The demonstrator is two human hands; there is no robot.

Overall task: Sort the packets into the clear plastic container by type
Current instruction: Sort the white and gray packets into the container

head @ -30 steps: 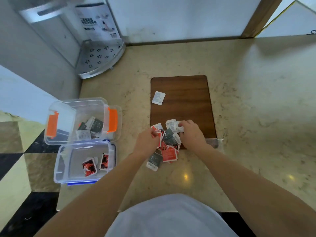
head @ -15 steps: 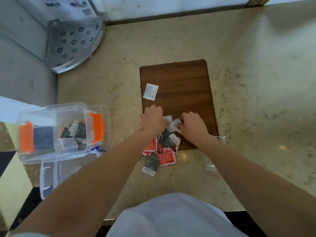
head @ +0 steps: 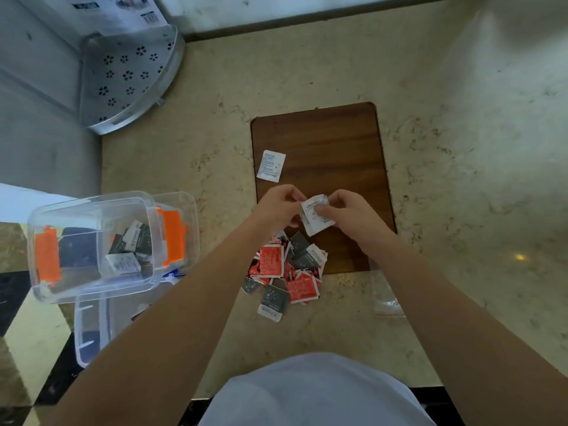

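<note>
Two hands meet over the dark brown wooden board (head: 319, 139) — left hand (head: 278, 207) and right hand (head: 347, 210) both pinching a small white printed packet (head: 316, 218) lifted clear of the mixed pile of red, grey and white packets (head: 285, 269) at the board's near edge. Clear plastic container with orange latches (head: 92, 244) sits well apart at left, already holding grey and white packets; another white packet (head: 271, 165) lies alone on the board. Risk: white packets seem to be set aside on the board while one white already sits with the greys, so types could end up mixed; the thin packet could slip from the fingertips into the pile. Surface is a beige marble-look counter (head: 461, 149) — a perforated white corner shelf (head: 129, 75) at back left, checkered floor below
</note>
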